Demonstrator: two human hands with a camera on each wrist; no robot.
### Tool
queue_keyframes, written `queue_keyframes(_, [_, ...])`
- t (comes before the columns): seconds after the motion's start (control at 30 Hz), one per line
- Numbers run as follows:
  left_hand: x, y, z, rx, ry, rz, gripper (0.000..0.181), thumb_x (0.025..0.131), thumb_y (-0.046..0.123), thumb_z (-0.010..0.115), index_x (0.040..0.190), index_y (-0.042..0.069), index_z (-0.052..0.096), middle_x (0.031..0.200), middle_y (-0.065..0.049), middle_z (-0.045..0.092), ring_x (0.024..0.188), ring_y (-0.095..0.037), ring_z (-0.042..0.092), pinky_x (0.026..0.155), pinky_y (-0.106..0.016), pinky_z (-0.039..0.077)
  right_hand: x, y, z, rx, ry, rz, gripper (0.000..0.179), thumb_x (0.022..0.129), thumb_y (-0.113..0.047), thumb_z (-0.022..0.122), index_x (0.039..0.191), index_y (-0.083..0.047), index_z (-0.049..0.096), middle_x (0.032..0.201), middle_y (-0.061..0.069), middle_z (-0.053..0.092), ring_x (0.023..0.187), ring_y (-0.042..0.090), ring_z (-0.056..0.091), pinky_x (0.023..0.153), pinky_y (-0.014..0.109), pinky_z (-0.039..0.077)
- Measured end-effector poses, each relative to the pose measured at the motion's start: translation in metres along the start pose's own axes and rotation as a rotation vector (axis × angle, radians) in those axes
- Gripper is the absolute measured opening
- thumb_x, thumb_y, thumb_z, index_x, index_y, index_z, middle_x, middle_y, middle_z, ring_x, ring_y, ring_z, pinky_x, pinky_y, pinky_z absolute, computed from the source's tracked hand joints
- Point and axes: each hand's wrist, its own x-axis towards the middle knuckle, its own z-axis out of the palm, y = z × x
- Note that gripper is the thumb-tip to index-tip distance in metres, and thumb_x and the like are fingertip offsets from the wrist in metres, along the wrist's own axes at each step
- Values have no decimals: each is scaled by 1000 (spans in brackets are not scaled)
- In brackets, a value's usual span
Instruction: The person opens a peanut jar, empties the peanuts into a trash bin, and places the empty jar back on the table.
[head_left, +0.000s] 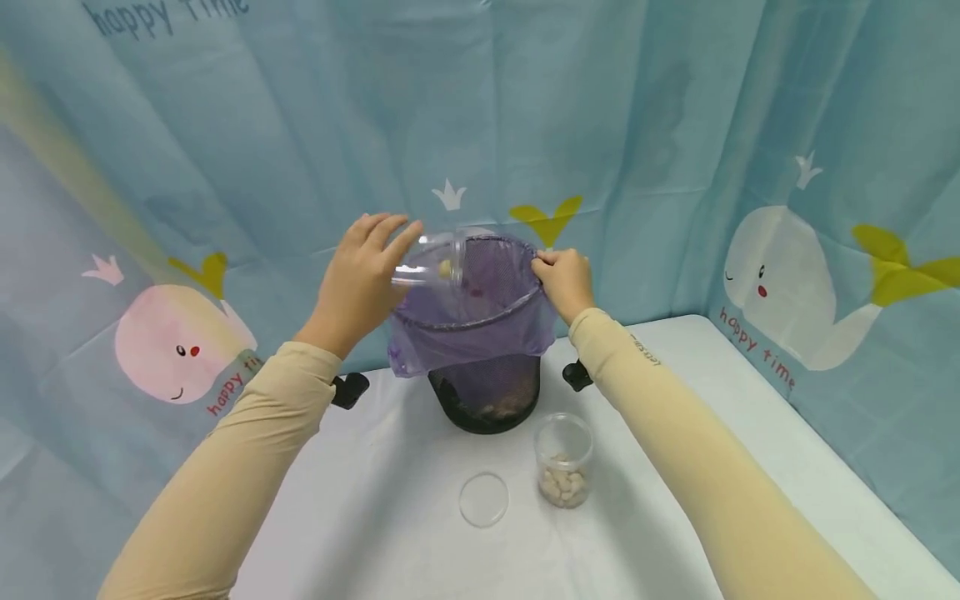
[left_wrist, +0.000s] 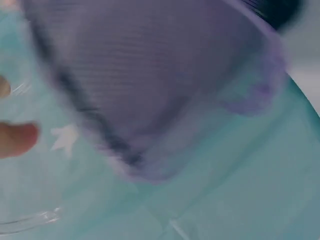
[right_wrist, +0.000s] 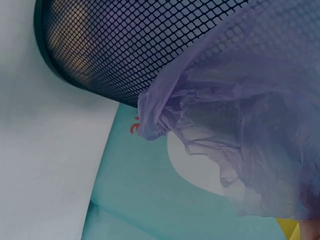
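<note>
My left hand (head_left: 363, 275) grips a clear plastic jar (head_left: 429, 271) lying on its side, its mouth over the bin's opening. A small yellowish piece (head_left: 446, 268) shows inside near the mouth. A black mesh trash bin (head_left: 517, 387), lined with a purple plastic bag (head_left: 472, 354), stands on the table. My right hand (head_left: 566, 282) pinches the bag-covered rim at the right side. In the left wrist view, blurred fingers (left_wrist: 17, 139) are by the jar's clear wall. Bag folds (right_wrist: 215, 120) hang outside the mesh in the right wrist view.
A second clear jar (head_left: 564, 442), uncapped and holding pale, nut-like pieces (head_left: 562, 485), stands in front of the bin on the white table (head_left: 397, 533). Left of it lies a round clear lid (head_left: 483, 500). Blue printed curtain (head_left: 570, 108) hangs close behind and at both sides.
</note>
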Motion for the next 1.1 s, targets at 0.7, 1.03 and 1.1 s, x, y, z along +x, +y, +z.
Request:
queue_keyframes(0.7, [-2,7,6,-53,-37,-33,74,68,-5,84,137,2,56,134,-21,60,127,-41,50,120,-49,35,1,0,-4,19,-25,13,34,99,-19,55,128,-5,65,130,19,65,40,9,24,44,21,27])
queue_keyframes(1.03, [-12,11,12,-54,10,-29,72,67,-5,83,135,3,58,131,-21,62,123,-41,53,115,-50,40,0,-1,-3,21,-21,19,33,99,-19,56,128,-5,66,130,18,65,42,10,25,46,22,27])
queue_keyframes(1.1, [-15,11,11,-70,33,-56,73,66,-3,84,134,3,58,131,-21,61,124,-42,53,115,-50,40,0,-1,-3,18,-20,19,33,99,-19,56,128,-5,65,130,17,65,44,10,27,47,23,28])
